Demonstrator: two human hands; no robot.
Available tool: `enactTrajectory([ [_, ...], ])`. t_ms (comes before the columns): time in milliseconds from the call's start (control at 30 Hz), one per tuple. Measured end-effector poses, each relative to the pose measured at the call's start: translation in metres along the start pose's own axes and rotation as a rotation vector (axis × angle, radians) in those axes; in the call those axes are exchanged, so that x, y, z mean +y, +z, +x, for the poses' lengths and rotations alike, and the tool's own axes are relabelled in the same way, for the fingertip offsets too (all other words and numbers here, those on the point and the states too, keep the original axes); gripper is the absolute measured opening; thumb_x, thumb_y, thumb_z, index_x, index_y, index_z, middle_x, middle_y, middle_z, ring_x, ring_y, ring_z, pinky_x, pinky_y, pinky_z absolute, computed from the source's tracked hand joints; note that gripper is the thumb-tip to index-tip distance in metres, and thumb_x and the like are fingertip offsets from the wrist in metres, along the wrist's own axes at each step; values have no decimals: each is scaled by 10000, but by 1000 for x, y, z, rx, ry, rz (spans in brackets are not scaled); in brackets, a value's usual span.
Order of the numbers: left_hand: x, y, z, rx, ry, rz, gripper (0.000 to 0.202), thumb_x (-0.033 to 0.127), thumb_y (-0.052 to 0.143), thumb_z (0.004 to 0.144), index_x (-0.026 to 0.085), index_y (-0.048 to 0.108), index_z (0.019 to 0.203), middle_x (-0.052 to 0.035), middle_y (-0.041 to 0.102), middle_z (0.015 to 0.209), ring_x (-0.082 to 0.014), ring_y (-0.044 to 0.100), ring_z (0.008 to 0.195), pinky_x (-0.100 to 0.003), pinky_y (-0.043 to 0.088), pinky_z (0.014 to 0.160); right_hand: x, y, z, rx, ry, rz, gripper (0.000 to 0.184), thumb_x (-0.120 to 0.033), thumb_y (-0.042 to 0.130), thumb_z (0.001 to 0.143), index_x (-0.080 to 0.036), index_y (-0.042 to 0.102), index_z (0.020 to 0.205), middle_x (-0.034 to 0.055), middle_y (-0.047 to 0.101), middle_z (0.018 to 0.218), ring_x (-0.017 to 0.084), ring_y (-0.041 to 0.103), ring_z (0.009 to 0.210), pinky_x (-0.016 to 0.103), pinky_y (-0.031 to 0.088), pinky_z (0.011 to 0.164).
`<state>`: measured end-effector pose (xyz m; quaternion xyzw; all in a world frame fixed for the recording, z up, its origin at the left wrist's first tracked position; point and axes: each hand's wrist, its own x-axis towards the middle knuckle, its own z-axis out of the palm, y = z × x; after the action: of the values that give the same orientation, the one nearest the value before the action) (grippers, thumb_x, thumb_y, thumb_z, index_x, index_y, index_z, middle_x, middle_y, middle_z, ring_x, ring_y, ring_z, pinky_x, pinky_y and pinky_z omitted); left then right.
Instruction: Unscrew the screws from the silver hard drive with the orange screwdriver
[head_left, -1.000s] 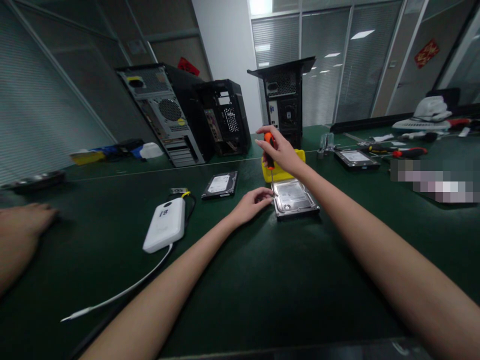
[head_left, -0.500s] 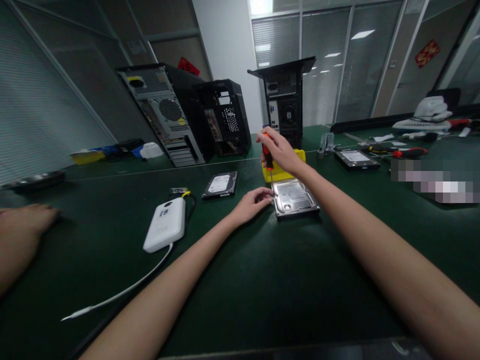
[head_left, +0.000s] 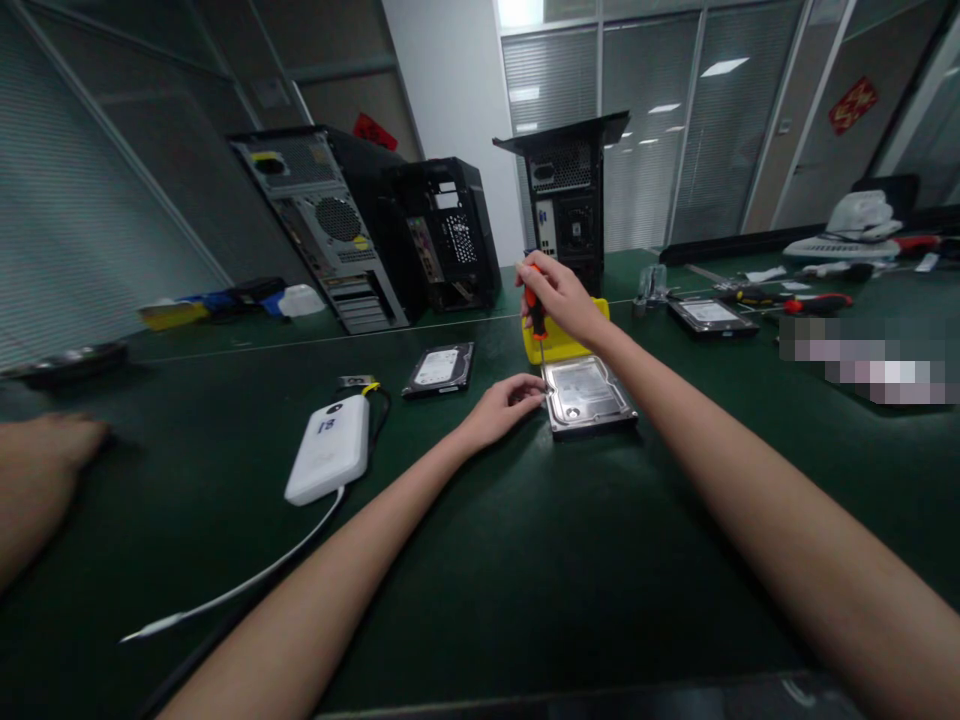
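A silver hard drive [head_left: 589, 392] lies on the green tabletop, in front of a yellow plastic case [head_left: 562, 342]. My right hand [head_left: 561, 300] is closed round the red and black handle of a screwdriver [head_left: 535, 308], held upright. The shaft points down to the drive's left edge, where its tip is partly hidden by fingertips. From the left, my left hand [head_left: 504, 408] has its curled fingers and thumb against that same edge, close beside the screwdriver tip. Any small screw between them is too small to make out.
Left of my hands are a second hard drive [head_left: 439, 369] and a white power bank [head_left: 330, 450] with a cable. Computer cases [head_left: 337, 225] stand behind. A third hard drive [head_left: 711, 316] and red-handled pliers [head_left: 817, 304] lie right. Another person's hand [head_left: 52, 460] rests far left.
Both hands keep almost the same place, with the screwdriver still upright at the drive's edge. The whole view has shifted very slightly.
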<state>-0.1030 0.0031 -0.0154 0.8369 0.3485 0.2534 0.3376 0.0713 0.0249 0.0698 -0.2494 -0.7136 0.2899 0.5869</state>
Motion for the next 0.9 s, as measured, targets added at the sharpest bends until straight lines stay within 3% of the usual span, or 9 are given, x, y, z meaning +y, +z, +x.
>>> enactTrajectory([
  [900,3,0,0,-6,-6,12,309,314,539,859,134,594,1104,-72,638,997,-170,584,875,-318,458,814,-7,0,0,2,-1,-20,395,-596,500,823,-205,469,776,-26,542,618,82,541,495,221,476,480],
])
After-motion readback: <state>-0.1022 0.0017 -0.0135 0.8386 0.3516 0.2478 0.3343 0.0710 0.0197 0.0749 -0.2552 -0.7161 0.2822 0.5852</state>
